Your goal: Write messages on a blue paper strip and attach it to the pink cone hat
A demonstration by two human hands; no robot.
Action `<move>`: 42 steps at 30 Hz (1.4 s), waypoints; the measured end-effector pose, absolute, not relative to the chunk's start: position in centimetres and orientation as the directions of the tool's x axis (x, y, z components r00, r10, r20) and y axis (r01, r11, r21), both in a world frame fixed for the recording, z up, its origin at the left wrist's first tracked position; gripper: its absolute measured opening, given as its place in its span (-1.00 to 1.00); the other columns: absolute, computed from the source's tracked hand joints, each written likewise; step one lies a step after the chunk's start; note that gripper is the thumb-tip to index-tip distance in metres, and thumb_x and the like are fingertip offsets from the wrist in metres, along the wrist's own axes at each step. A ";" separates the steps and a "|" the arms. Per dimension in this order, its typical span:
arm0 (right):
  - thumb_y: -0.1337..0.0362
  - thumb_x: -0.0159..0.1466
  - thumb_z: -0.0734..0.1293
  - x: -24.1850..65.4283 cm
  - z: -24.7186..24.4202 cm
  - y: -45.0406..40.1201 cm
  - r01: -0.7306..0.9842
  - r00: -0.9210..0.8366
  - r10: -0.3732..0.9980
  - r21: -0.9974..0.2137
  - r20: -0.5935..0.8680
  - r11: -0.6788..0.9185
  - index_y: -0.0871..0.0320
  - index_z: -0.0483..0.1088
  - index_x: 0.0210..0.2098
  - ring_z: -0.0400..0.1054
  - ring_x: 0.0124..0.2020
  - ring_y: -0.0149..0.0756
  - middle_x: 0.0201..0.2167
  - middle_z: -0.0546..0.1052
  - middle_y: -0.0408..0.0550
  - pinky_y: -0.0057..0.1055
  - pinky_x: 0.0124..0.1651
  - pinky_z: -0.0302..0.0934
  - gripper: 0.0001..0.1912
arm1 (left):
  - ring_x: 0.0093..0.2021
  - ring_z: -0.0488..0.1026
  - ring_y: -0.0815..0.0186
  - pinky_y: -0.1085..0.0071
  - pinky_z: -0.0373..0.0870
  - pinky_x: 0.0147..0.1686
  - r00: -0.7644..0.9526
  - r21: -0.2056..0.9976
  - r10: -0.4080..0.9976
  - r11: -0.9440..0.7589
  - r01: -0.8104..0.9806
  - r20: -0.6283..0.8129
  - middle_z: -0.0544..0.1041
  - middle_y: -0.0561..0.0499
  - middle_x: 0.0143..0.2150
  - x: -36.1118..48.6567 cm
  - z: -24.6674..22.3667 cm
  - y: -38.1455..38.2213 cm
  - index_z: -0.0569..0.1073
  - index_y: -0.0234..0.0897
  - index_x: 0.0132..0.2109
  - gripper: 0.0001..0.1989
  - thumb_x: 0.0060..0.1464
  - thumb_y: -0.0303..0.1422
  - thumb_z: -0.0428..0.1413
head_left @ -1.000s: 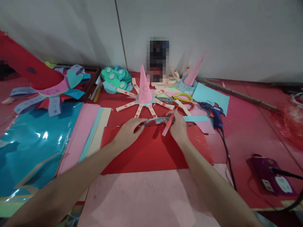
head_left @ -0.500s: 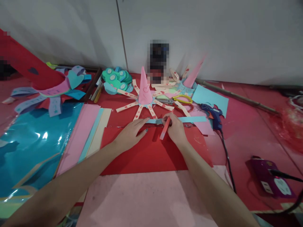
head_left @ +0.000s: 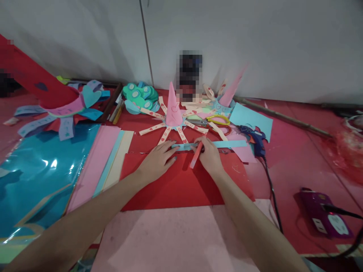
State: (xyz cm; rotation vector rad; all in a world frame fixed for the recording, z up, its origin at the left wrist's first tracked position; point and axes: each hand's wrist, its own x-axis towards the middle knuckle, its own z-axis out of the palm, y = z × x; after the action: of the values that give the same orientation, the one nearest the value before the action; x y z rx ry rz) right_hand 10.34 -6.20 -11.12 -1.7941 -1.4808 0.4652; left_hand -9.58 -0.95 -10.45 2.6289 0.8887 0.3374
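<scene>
A narrow light-blue paper strip [head_left: 231, 144] lies across the top edge of a red sheet [head_left: 176, 189]. My left hand [head_left: 155, 160] rests flat with fingers apart, its fingertips at the strip's left end. Closed around a red-orange stick-like piece [head_left: 196, 156] is my right hand [head_left: 209, 155], its fingers over the middle of the strip. The piece slants down to the left. Just beyond the hands stands a pink paper cone [head_left: 173, 109] ringed by cream strips with letters and hearts.
Behind are green paper shapes [head_left: 140, 96], yellow-handled scissors [head_left: 218, 119] and another pink cone [head_left: 234, 88]. A blue glue gun [head_left: 255, 138] and purple power strip [head_left: 326, 213] are at right. Left are coloured sheets [head_left: 96, 162] and a red cone [head_left: 42, 79].
The left fingers have shifted slightly left, uncovering more of the strip's left end. The red-orange piece in my right hand has tilted and moved slightly left.
</scene>
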 end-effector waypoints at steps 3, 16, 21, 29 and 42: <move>0.31 0.17 0.25 10.3 -11.1 -6.2 0.679 0.261 0.949 -0.733 0.177 -0.051 0.12 0.30 -0.31 0.31 -0.28 -0.22 -0.31 0.43 -0.02 -0.32 -0.20 0.19 -0.93 | 0.23 0.16 0.16 0.10 0.12 0.22 0.765 0.434 0.630 -0.732 0.525 0.137 0.27 -0.12 0.20 -9.6 -10.3 -1.0 0.34 -0.27 0.10 -0.65 0.20 -0.38 -0.11; 0.32 0.17 0.25 10.2 -11.2 -6.1 0.703 0.258 0.948 -0.709 0.188 -0.051 0.12 0.31 -0.31 0.30 -0.25 -0.19 -0.30 0.43 0.00 -0.31 -0.19 0.18 -0.93 | 0.27 0.13 0.28 0.21 0.13 0.23 0.740 0.650 0.664 -0.608 0.455 0.103 0.17 -0.04 0.29 -9.7 -9.1 -1.7 0.26 -0.19 0.16 -0.60 0.17 -0.34 -0.09; 0.30 0.19 0.23 10.1 -11.2 -6.1 0.728 0.256 0.945 -0.683 0.205 -0.049 0.12 0.32 -0.31 0.32 -0.23 -0.16 -0.29 0.44 0.01 -0.30 -0.19 0.17 -0.93 | 0.33 -0.02 0.23 0.18 0.03 0.26 0.719 0.675 0.687 -0.581 0.455 0.106 0.01 0.01 0.36 -9.8 -8.8 -1.7 0.26 -0.17 0.17 -0.57 0.15 -0.30 -0.05; 0.36 0.20 0.17 10.0 -11.2 -6.2 0.768 0.229 0.949 -0.640 0.216 -0.039 0.12 0.32 -0.29 0.31 -0.24 -0.17 -0.31 0.43 0.00 -0.31 -0.18 0.16 -0.87 | 0.33 -0.03 0.22 0.17 0.03 0.26 0.758 0.682 0.652 -0.563 0.466 0.021 -0.06 -0.01 0.37 -10.1 -9.0 -1.8 0.18 -0.15 0.23 -0.52 0.15 -0.30 -0.06; 0.28 0.20 0.20 9.9 -11.1 -6.2 0.777 0.242 0.947 -0.627 0.210 -0.060 0.12 0.34 -0.26 0.30 -0.23 -0.15 -0.29 0.42 0.02 -0.28 -0.19 0.18 -0.86 | 0.34 -0.09 0.14 0.13 0.10 0.22 0.752 0.672 0.658 -0.576 0.465 0.043 -0.10 -0.03 0.38 -9.8 -9.0 -1.8 0.11 -0.10 0.26 -0.45 0.14 -0.27 -0.01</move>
State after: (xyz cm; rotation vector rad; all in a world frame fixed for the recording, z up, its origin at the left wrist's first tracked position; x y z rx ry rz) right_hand 9.88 -6.15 -11.15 -1.8747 -1.5756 0.3392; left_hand -9.84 -1.78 -8.95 2.2895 0.8384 0.3814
